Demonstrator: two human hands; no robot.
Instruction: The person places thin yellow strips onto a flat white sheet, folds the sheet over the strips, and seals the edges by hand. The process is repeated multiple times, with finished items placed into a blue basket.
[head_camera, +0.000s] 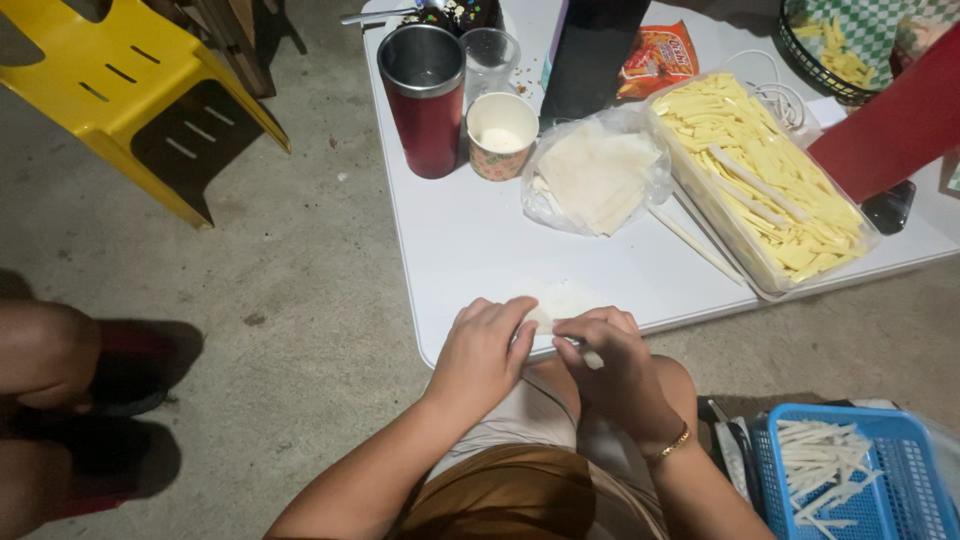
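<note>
We see the left hand (480, 352) and the right hand (612, 358) side by side at the near edge of the white worktop (470, 250), both grips closed on a pale wrapper (562, 300) that lies flat there, its near end rolled up under the fingers. Behind it lie a bag of wrappers (597, 172), a clear tub of yellow strips (765, 175), a paper cup (501, 134) and a red tumbler (424, 98). A blue basket (850, 480) of rolled sticks sits low on the right.

White table (470, 250) w/ red tumbler (427, 100), paper cup (501, 135), wrapper bag (597, 172), strips tub (760, 175).
</note>
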